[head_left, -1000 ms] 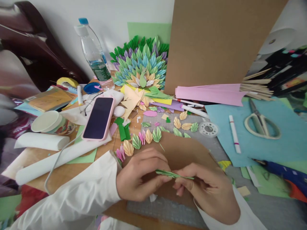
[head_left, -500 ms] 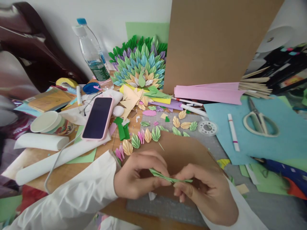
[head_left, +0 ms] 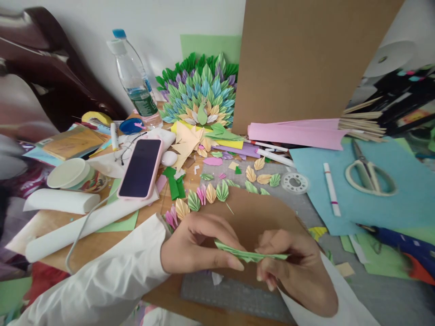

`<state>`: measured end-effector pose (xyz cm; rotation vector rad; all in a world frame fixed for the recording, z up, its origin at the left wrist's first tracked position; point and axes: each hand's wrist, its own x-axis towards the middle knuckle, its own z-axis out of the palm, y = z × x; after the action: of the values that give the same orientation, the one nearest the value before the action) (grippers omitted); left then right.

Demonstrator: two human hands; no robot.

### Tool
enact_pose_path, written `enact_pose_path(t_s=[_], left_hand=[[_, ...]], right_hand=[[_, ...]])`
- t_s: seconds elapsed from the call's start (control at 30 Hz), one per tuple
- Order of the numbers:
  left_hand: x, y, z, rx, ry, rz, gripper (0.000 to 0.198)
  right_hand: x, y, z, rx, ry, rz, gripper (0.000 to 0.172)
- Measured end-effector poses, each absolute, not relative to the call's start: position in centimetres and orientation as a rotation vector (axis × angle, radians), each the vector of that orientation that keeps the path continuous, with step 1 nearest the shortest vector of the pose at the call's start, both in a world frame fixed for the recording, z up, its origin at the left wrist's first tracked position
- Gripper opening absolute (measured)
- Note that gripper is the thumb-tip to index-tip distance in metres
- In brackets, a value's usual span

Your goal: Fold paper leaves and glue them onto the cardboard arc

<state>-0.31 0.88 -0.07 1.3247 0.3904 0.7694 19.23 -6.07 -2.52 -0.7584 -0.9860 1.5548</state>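
Between my two hands stretches a narrow strip of folded light green paper (head_left: 250, 257), pleated along its length. My left hand (head_left: 200, 246) pinches its left part between thumb and fingers. At the right part, the thumb and fingers of my right hand (head_left: 294, 267) close on it. Both hands are above a brown cardboard sheet (head_left: 258, 213). Along its upper left edge sit pleated paper leaves in pink, peach and green, such as a green leaf (head_left: 222, 191) and a peach leaf (head_left: 182, 208). Part of the cardboard is hidden under my hands.
A phone (head_left: 140, 168), a white paper roll (head_left: 81, 226) and a bottle (head_left: 136, 86) stand or lie at left. Behind is a paper peacock (head_left: 202, 90). At right are scissors (head_left: 370, 174), a marker (head_left: 331, 189), a clear tape reel (head_left: 295, 182) and a blue glue gun (head_left: 401, 242).
My right hand's fingertips have slid right along the green strip, and the gap between my hands has widened. More of the pleated paper shows. The view has shifted slightly.
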Motion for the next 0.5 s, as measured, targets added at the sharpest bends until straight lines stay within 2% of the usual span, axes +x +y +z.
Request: enact_pose_path(t_s=[0.13, 0.33, 0.5], left_hand=[[-0.3, 0.9, 0.0, 1.326, 0.371, 0.784, 0.022], [-0.2, 0.8, -0.3, 1.447, 0.420, 0.826, 0.015], [-0.2, 0.7, -0.3, 1.552, 0.448, 0.855, 0.011]], right_hand=[[19.5, -6.3, -2.8, -0.713, -1.022, 1.550, 0.006], [18.2, -6.6, -2.2, -0.892, -1.063, 1.465, 0.012], [17.8, -6.0, -1.8, -1.004, -1.144, 1.340, 0.009]])
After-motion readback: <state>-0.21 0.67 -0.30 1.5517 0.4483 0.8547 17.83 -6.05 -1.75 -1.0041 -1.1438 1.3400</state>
